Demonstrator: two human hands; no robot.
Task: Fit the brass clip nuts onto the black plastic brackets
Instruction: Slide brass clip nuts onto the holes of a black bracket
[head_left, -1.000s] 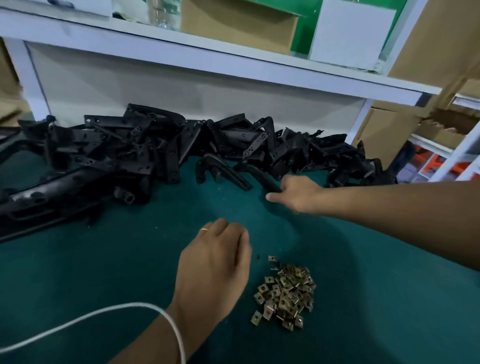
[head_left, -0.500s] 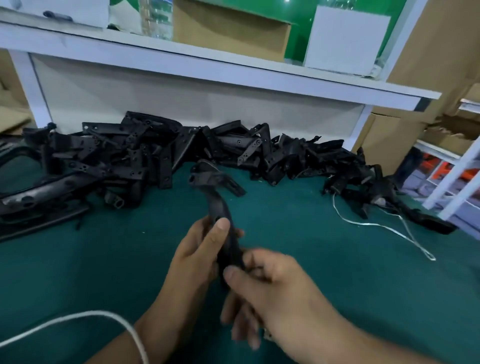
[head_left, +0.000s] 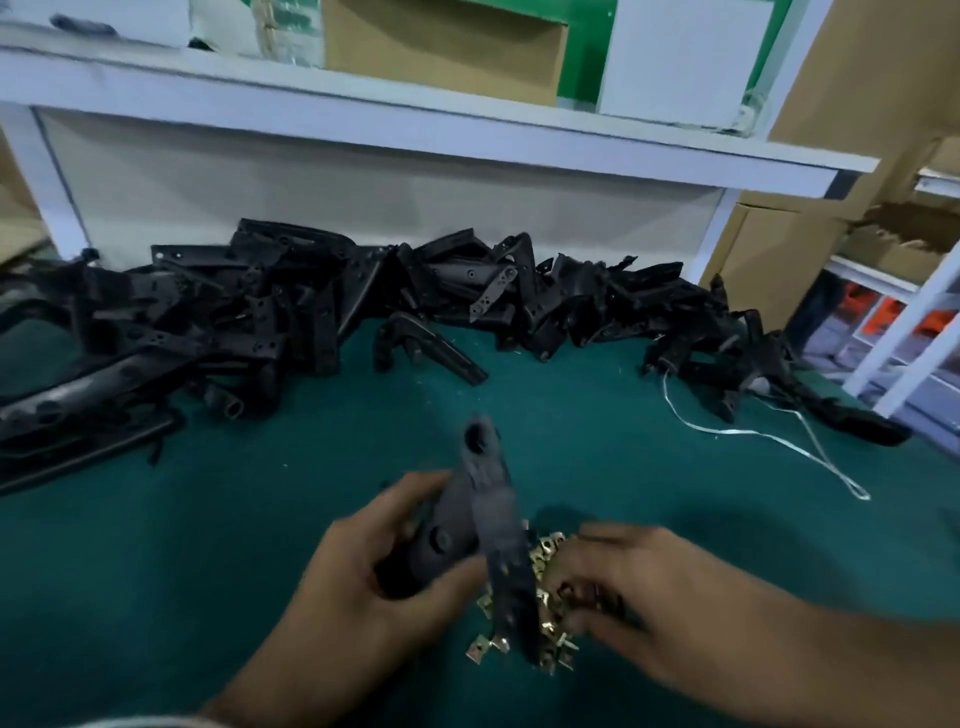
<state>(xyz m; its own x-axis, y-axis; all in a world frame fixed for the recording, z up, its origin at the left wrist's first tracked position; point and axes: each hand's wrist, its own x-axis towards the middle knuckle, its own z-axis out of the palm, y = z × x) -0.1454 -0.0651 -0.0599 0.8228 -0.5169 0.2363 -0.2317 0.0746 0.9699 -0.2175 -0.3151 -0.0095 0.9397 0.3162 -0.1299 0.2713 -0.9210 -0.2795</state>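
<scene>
Bracket (head_left: 483, 540) sits gripped in the left hand (head_left: 363, 587), tilted up over the nuts (head_left: 545, 613) at 6 o'clock on the bench (head_left: 182, 519), likely so the right hand (head_left: 639, 597), fingers curled into the pile, can pick one; whether it holds any I cannot tell.

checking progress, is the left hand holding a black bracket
Yes, the left hand grips a black bracket above the brass nuts.

The bracket pile (head_left: 363, 312) is lying along the table's (head_left: 156, 571) far edge, below the shelf (head_left: 415, 119); the clip nuts (head_left: 545, 608) are sitting near (right of centre), one bracket (head_left: 488, 540) crossing before them
</scene>
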